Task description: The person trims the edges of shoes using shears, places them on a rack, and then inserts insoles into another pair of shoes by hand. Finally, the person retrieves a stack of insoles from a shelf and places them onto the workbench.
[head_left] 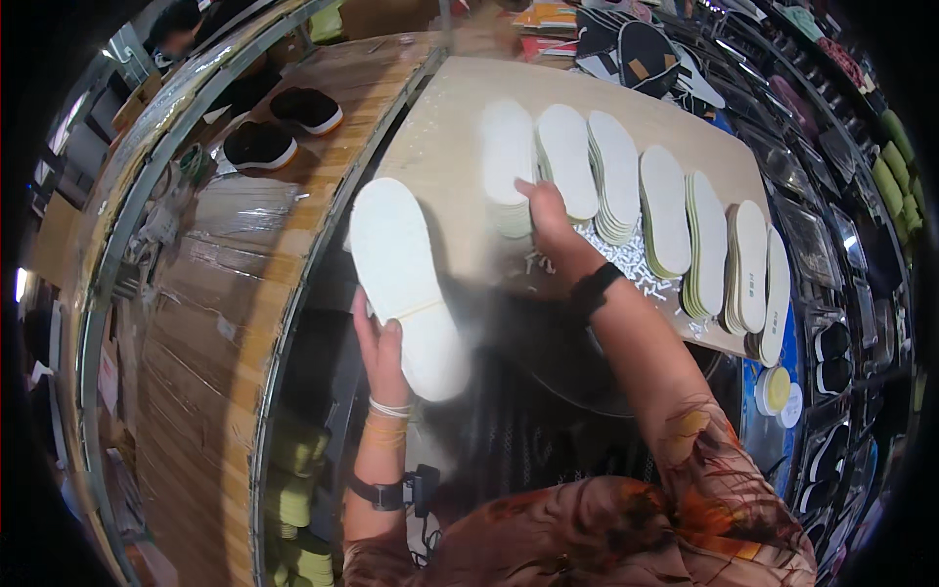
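My left hand [380,344] holds a stack of white shoe insoles [403,279] bound by a thin band, lifted over the gap between two work surfaces. My right hand [548,217] reaches onto a wooden board [440,166] and rests its fingers on the leftmost pile of white insoles [509,161]. Several more insole piles [665,210] stand in a row to the right, some with yellow-green edges. Small white scraps [626,259] lie on the board near my right wrist.
Two dark slip-on shoes [284,127] sit on a plastic-wrapped wooden conveyor table [225,254] at left. Black shoe uppers [641,54] lie beyond the board. Racks of shoes and green parts [890,166] line the right side. Another person [176,24] is at far top left.
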### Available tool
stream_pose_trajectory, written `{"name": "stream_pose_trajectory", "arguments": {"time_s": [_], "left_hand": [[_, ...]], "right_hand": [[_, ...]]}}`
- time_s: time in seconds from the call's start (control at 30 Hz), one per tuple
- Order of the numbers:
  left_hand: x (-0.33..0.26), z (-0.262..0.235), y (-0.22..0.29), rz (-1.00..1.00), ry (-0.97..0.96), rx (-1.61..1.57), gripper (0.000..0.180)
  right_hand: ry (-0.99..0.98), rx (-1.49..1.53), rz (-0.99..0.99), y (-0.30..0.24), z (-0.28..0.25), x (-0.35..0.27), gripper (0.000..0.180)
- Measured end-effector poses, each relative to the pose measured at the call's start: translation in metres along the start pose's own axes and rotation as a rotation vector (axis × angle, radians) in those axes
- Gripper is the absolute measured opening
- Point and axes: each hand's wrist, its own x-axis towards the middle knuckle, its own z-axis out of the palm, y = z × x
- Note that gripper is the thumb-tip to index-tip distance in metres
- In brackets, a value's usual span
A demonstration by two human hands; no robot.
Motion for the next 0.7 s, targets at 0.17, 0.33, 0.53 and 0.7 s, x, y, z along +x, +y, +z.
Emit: {"name": "stream_pose_trajectory", "arguments": {"time_s": [0.17, 0.33, 0.53, 0.7], "left_hand": [[-0.002, -0.011, 0.004, -0.085, -0.007, -0.061, 0.062], [0.0, 0.017, -0.001, -0.008, 0.091, -0.118, 0.059], [-0.016, 0.017, 0.012, 0.606, 0.049, 0.864, 0.018], [-0.012, 0.006, 0.053, 0.477, -0.518, 0.787, 0.01]], "right_hand": [[0.221, -0.846, -0.276, -0.001, 0.021, -0.039, 0.052], [-0.4, -0.391, 0.144, -0.033, 0.104, -0.178, 0.084], [-0.272, -0.606, 0.143, -0.044, 0.096, -0.187, 0.081], [-0.419, -0.569, 0.332, -0.088, 0.076, -0.193, 0.074]]}}
